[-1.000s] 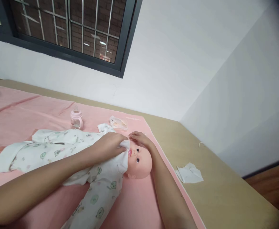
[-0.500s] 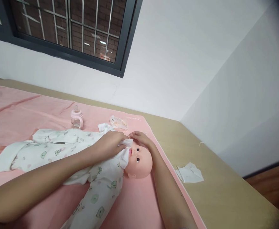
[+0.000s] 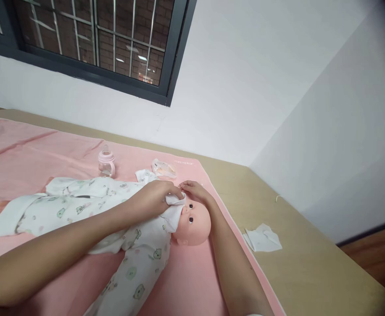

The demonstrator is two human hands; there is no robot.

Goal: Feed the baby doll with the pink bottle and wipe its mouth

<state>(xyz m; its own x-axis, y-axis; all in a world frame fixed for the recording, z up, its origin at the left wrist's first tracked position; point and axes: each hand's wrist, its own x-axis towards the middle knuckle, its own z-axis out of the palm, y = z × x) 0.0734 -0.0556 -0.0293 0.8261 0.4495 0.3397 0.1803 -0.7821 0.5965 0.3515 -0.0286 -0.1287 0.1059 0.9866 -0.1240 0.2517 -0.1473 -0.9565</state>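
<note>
A baby doll (image 3: 197, 226) in white printed clothes (image 3: 113, 193) lies on its back on a pink cloth (image 3: 189, 281), its head toward the right. My left hand (image 3: 156, 197) rests over the doll's chest and pinches a white cloth (image 3: 174, 204) at its mouth and chin. On the far side of the doll's head is my right hand (image 3: 194, 189), its fingers bent beside the head near my left fingertips. Whether the right fingers hold anything is hidden. My right forearm runs along the top of the head.
A pink baby bottle (image 3: 106, 163) stands behind the doll's legs. A clear plastic packet (image 3: 163, 168) lies beyond the doll's far sleeve. A crumpled white tissue (image 3: 264, 238) is on the wooden surface (image 3: 297, 267) at the right. Behind are a wall and a barred window.
My left hand has moved slightly right with the white cloth, which now covers more of the doll's mouth. My right hand has hardly moved.
</note>
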